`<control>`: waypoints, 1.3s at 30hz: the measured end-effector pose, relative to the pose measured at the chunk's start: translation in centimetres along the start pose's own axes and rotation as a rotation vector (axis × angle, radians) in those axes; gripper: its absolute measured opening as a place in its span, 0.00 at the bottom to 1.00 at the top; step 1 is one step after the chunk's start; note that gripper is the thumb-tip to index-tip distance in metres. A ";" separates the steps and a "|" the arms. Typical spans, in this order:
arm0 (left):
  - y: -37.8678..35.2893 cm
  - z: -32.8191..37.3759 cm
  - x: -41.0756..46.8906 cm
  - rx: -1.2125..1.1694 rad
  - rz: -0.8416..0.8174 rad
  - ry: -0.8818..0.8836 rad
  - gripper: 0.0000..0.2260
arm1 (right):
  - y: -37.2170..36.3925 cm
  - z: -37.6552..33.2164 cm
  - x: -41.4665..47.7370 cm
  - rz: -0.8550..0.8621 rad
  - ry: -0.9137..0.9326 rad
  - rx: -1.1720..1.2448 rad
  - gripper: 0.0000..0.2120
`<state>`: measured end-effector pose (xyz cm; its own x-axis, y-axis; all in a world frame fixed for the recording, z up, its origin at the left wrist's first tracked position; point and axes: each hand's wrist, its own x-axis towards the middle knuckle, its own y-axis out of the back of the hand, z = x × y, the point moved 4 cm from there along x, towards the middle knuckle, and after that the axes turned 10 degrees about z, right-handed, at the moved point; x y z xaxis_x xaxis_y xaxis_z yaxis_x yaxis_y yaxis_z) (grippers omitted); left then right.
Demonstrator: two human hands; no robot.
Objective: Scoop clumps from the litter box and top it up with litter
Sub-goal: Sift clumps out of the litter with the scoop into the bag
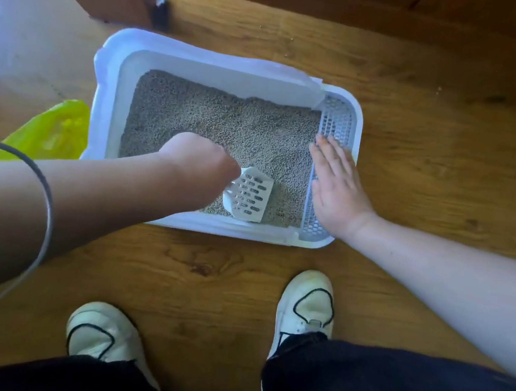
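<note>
On the wooden floor (427,155) sits the white litter box (200,63), filled with grey litter (211,112). A yellow-green bag (51,131) lies just left of it. The right grip (336,184) rests flat and released on its perforated right end; the left grip (197,158) clenches the scoop (250,194) at its near edge.

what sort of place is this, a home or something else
Most likely a room in a home: a wood-look floor, a white litter box set by a pale wall, and a yellow plastic bag beside it.
</note>
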<state>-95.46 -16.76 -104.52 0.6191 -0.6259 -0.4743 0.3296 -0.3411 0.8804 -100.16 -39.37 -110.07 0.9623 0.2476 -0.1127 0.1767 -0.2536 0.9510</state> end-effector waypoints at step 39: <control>-4.5 -2.3 2.5 -0.714 0.074 0.266 0.05 | 0.5 0.1 0.4 0.012 -0.015 0.054 0.29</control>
<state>-93.75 -15.20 -109.65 0.7782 -0.4088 -0.4767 0.6056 0.2875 0.7421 -99.64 -39.46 -109.69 0.9672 0.2307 -0.1062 0.1758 -0.3063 0.9356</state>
